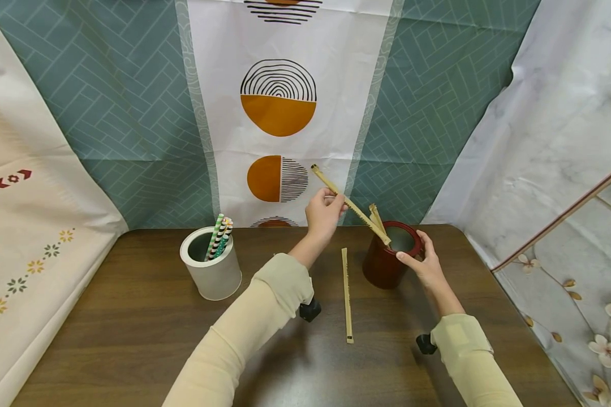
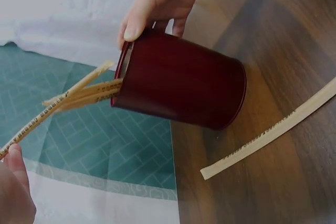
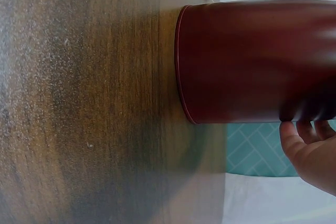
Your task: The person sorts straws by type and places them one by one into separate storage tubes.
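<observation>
My left hand (image 1: 324,215) pinches a slim straw in a printed tan paper wrapper (image 1: 357,211). The straw slants down to the right, its lower end at the mouth of a dark red canister (image 1: 382,265). My right hand (image 1: 427,264) holds this upright canister by its right side, thumb at the rim and fingers along the wall, as the right wrist view also shows. Other wrapped straws (image 2: 100,92) stick out of the canister's mouth. One more wrapped straw (image 1: 347,297) lies on the table between my forearms.
A white canister (image 1: 216,277) stands at the left of the brown table (image 1: 132,316), with several patterned straws (image 1: 219,238) leaning inside it. Behind the table hangs a green and white printed cloth (image 1: 147,113). Pale cloths cover both sides.
</observation>
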Motion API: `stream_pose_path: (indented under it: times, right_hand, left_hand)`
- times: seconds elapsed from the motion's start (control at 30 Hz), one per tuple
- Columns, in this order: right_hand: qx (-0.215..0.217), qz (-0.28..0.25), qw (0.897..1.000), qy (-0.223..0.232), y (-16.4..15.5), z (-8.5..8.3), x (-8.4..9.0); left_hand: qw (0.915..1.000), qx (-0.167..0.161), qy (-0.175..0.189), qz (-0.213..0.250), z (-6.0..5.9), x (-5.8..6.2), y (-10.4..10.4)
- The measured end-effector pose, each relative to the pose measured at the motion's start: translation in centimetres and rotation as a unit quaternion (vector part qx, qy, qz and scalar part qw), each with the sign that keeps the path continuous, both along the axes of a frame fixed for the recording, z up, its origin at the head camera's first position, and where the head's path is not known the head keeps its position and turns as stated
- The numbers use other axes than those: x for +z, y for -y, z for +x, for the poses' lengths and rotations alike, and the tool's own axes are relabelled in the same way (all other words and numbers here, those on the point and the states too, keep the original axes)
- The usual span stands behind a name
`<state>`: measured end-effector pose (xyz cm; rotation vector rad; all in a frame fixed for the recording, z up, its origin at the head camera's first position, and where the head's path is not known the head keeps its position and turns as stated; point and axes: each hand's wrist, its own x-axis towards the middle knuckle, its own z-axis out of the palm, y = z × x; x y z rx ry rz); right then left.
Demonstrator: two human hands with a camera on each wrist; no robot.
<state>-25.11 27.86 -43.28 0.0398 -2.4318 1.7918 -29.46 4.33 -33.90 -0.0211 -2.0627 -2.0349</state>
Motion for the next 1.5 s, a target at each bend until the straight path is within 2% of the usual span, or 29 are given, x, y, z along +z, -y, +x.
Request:
stream_pose_path:
  times: [0.2,0.33,0.53,0.9,1.17,1.5]
  right_hand:
    - [0.000,-0.006,1.000,0.013,0.2,0.2,0.5]
    - [0.001,-0.010,1.000,0.008,-0.2,-0.2,-0.2]
    - [0.006,-0.008,1.000,-0.003,-0.2,-0.2,-0.4]
    - [0.004,0.004,1.000,-0.015,-0.3,-0.3,-0.5]
    - [0.001,0.009,1.000,-0.020,-0.4,-0.5,-0.6]
    - [0.002,0.004,1.000,-0.012,-0.4,-0.5,-0.7]
  left_hand:
    - [0.9999,-0.005,-0.006,-0.012,0.4,0.3,-1.2]
    - [0.9992,-0.011,-0.014,-0.035,0.7,0.2,-1.8]
    - [0.9946,-0.013,-0.019,-0.101,1.1,-0.6,-2.4]
    - [0.9860,-0.044,-0.009,-0.161,1.4,-2.1,-3.1]
    - [0.9820,-0.064,0.005,-0.177,1.8,-2.5,-3.4]
    - [0.9776,-0.077,0.020,-0.195,1.8,-3.7,-3.9]
